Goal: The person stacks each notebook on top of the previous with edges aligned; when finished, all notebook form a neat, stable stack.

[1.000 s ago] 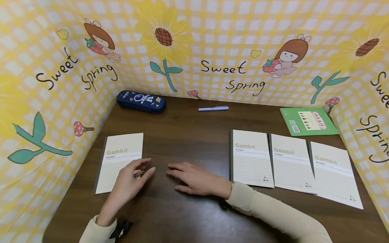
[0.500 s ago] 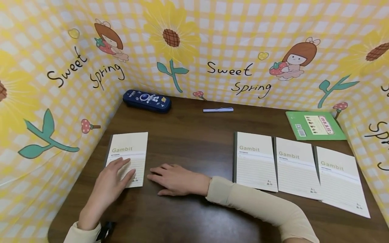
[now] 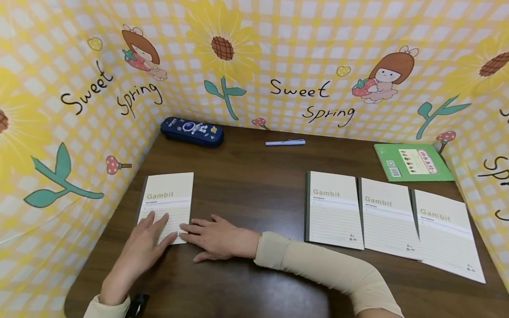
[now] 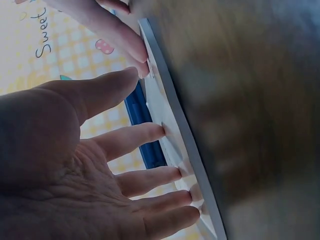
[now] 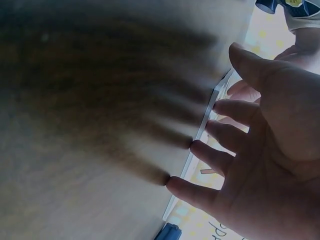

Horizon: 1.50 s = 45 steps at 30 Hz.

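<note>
Presently, we find the lone Gambit notebook (image 3: 169,185) flat on the table (image 3: 246,190), at eight o'clock in the head view. Taken from its centre, the left hand (image 3: 143,245) lies at seven o'clock, released, straight fingers resting on the cover; the right hand (image 3: 216,238), at five o'clock, is likewise released, fingers extended against the edge. Outward we record a blue case (image 3: 192,131) at one, a pen (image 3: 285,142) at two, three matching notebooks (image 3: 385,223) and a green book (image 3: 386,162) at three.

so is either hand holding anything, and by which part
Nothing is held: the left hand only touches the leftmost notebook on its cover; the right hand lies at its right edge.
</note>
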Each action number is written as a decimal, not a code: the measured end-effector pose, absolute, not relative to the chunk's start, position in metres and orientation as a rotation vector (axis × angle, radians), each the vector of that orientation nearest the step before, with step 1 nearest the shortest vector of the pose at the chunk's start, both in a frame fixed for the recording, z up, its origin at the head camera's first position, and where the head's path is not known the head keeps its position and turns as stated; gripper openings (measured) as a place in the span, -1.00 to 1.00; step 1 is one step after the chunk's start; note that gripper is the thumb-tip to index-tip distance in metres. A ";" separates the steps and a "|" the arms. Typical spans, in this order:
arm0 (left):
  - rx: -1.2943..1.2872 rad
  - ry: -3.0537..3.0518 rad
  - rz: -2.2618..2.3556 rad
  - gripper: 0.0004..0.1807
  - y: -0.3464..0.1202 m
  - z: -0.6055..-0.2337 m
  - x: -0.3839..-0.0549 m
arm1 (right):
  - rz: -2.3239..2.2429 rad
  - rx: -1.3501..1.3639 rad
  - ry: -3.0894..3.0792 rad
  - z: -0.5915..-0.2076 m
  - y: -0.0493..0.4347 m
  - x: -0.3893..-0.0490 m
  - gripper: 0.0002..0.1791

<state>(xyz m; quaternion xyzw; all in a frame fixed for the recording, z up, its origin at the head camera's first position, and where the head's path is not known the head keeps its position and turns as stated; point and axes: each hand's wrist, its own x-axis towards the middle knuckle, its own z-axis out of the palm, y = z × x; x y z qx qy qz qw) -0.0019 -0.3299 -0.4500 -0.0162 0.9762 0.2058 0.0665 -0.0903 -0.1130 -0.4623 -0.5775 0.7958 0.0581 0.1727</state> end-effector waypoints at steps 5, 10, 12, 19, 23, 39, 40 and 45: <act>-0.031 2.958 0.584 -0.21 -0.322 -0.452 -0.005 | 0.157 -1.616 2.277 -0.461 -0.108 -0.091 -0.16; 0.001 2.958 0.597 -0.20 -0.309 -0.452 -0.009 | 0.107 -1.596 2.295 -0.460 -0.094 -0.095 -0.19; 0.013 2.948 0.616 -0.20 -0.303 -0.451 -0.011 | 0.084 -1.587 2.303 -0.459 -0.086 -0.097 -0.19; 0.058 2.914 0.650 -0.23 -0.278 -0.449 -0.016 | -0.021 -1.543 2.303 -0.461 -0.052 -0.105 -0.21; 0.131 2.938 0.633 -0.26 -0.265 -0.449 -0.020 | -0.073 -1.523 2.326 -0.464 -0.033 -0.111 -0.23; 0.404 2.907 0.672 -0.30 -0.214 -0.463 -0.039 | -0.237 -1.333 2.372 -0.459 0.049 -0.114 -0.25; 0.424 2.902 0.668 -0.29 -0.212 -0.464 -0.040 | -0.246 -1.323 2.381 -0.459 0.054 -0.114 -0.26; 0.495 2.844 0.647 -0.25 -0.200 -0.467 -0.047 | -0.270 -1.284 2.416 -0.457 0.074 -0.116 -0.26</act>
